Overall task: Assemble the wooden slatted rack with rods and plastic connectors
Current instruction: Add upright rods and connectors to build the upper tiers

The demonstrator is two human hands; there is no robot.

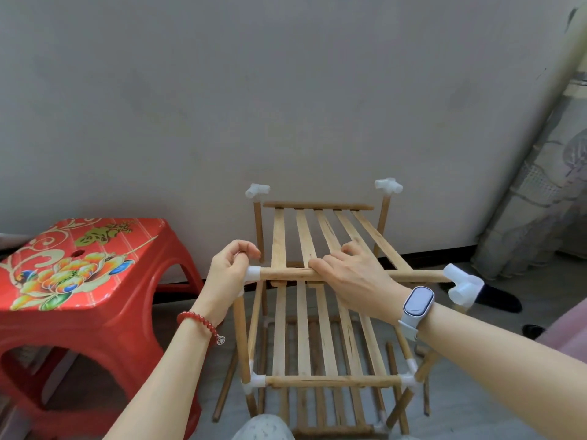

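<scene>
Pale tan wooden slatted rack [320, 236] with translucent white plastic corner connectors [388, 185]; glossy red plastic stool [95, 309] (multicoloured lotus print on top).

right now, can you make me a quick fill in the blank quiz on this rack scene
1. The stool beside the rack is ____.
2. The watch is on the ____ wrist.
3. The left hand grips a ____ connector.
4. The top shelf has ____ slats.

Missing words: red; right; white; five.
</scene>
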